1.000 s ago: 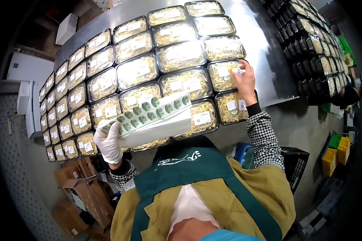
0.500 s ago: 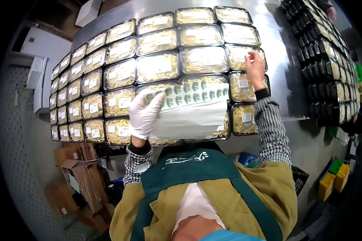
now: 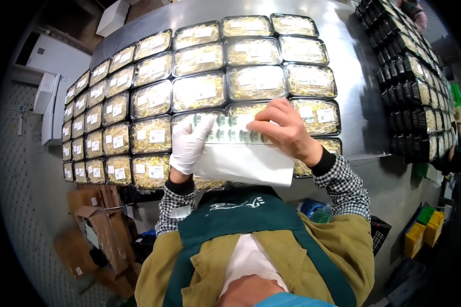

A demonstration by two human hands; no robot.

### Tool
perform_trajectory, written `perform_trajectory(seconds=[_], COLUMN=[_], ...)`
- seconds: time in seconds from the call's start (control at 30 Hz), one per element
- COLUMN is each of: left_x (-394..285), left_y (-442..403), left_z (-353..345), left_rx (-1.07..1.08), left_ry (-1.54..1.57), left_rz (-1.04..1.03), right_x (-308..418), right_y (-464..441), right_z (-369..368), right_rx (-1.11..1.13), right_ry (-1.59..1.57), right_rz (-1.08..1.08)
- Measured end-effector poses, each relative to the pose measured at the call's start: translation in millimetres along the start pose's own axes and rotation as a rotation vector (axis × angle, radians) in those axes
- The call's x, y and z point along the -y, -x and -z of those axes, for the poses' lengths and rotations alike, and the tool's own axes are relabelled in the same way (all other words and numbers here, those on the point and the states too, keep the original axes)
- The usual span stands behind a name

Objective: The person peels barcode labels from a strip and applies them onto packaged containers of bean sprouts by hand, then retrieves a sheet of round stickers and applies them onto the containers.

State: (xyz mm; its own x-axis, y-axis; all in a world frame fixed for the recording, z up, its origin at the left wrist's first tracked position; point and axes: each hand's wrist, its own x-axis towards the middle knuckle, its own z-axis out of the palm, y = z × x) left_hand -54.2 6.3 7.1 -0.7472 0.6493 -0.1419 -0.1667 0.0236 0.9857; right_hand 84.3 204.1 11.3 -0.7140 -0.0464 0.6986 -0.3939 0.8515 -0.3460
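Note:
My left hand (image 3: pixel 187 146), in a white glove, is closed on the left end of a sheet of stickers (image 3: pixel 243 161). Rows of small round green-and-clear stickers run along its upper part; the lower part is white backing paper. My bare right hand (image 3: pixel 289 133) has thumb and fingers pinched at the sheet's upper right, on the sticker rows. Whether a sticker has lifted there is too small to tell. Beneath the sheet and both hands lie black trays of bean sprouts (image 3: pixel 198 92) with clear lids and white labels. The sheet and hands partly hide the nearest trays.
The trays stand in rows on a steel table (image 3: pixel 356 97). More trays (image 3: pixel 420 97) are stacked in tall columns at the right, with another person's arm (image 3: pixel 420 18) behind. Cardboard boxes (image 3: pixel 105 238) lie on the floor at lower left; yellow crates (image 3: pixel 425 230) stand at lower right.
My right hand has come from a tray at the right, leftward and nearer, onto the sticker sheet. The sheet's white lower part now hangs lower. My left hand keeps its hold.

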Motion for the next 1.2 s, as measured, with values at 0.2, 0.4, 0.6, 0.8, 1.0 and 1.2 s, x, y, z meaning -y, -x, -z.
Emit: perform_trajectory(seconds=[0.2,0.4,0.6,0.8,1.0,1.2], left_x=[-4,-14,-5,-5,-14,1], left_y=[10,33,44,45,46,54], left_z=[12,20,37,40,42,66], left_rx=[-0.074,-0.189,-0.241,-0.31,-0.418,-0.434], left_ry=[-0.058,-0.035,-0.008,0.009,-0.029,-0.063], left_rz=[0.072,0.089,0.073,0.039,0.054,0.079], right_x=[-177,-268,-295,-350,-374,-379], right_y=[23,46,62,13,-8,-13], right_z=[20,-10,-10,-23,-48,-47], right_rx=[-0.389,-0.28,-0.21,-0.457,-0.003,-0.25], right_ry=[-0.373,0.19,0.528,0.172,0.912,0.627], right_rz=[-0.9,-0.876,-0.73,-0.94,-0.778,-0.793])
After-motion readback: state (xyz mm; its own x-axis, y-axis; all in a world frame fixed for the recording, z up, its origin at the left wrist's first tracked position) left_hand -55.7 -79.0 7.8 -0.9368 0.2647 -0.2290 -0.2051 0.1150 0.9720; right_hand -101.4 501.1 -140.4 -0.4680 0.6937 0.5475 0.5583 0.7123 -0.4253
